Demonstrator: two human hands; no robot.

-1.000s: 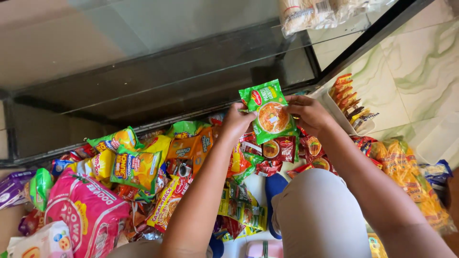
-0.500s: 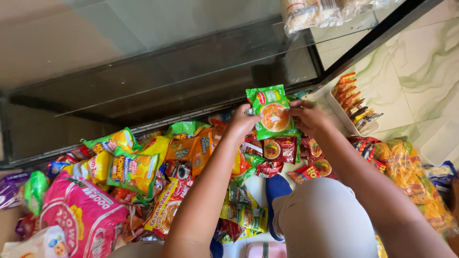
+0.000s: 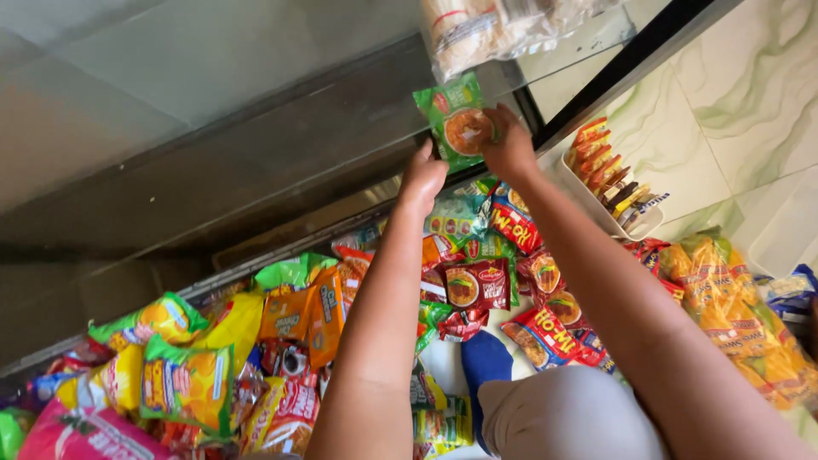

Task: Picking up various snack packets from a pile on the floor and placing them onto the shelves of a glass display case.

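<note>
Both hands are raised to a small green plastic noodle packet with an orange bowl picture, held up against the dark glass-shelved cabinet: the right hand has its fingers closed on the packet's right edge, while the left hand sits curled at its lower left corner, touching it. Below the forearms lies a heap of bright yellow, orange and red snack packets, and to the right of the right hand stands a white tray of upright sachets.
</note>
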